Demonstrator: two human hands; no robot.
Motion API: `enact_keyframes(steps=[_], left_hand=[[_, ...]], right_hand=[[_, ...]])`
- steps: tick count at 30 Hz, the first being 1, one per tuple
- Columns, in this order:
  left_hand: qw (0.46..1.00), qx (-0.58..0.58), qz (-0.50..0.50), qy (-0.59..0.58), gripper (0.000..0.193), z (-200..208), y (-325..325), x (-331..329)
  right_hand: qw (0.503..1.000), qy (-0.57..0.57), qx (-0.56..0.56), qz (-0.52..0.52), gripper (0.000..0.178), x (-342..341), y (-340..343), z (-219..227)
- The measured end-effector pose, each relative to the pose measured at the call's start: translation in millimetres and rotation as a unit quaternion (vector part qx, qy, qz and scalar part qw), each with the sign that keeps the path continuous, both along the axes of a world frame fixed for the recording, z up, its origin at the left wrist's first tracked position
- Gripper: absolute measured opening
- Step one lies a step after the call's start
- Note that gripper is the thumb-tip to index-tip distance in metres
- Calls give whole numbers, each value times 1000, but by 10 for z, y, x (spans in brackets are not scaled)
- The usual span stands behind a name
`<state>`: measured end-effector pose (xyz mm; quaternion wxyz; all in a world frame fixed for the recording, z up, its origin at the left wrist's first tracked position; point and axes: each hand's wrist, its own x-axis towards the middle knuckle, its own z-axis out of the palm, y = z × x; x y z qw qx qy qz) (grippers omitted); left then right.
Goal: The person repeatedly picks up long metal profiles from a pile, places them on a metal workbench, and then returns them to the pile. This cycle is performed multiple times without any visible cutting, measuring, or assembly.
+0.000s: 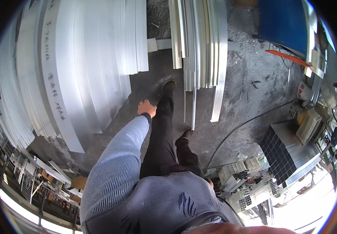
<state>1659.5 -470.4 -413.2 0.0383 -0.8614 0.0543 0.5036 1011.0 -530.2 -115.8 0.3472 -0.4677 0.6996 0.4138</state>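
On the floor (246, 82), a stack of long panels (75, 50) is occupying the left side; a bundle of long profiles (199, 43) is lying to its right, extending from the far edge. The left hand (147, 108) is hanging between them, nearer the stack. A board (283, 23) is occupying the far right corner. A bucket (303, 90) is standing near the right edge, and bundled tubes (230, 171) are lying toward the near right corner.

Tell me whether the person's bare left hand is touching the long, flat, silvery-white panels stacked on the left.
Apart. The head view shows dark grey floor between the left hand and the panels.
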Motion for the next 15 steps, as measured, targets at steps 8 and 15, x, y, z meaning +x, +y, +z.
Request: enact_keyframes(steps=[8, 15], left_hand=[[994, -44, -89, 41, 63, 924, 569, -412], [964, -137, -229, 12, 55, 1226, 923, -830]], right_hand=[[996, -72, -43, 11, 35, -535, 1071, -702], [919, -380, 31, -104, 40, -681, 1827, -515]])
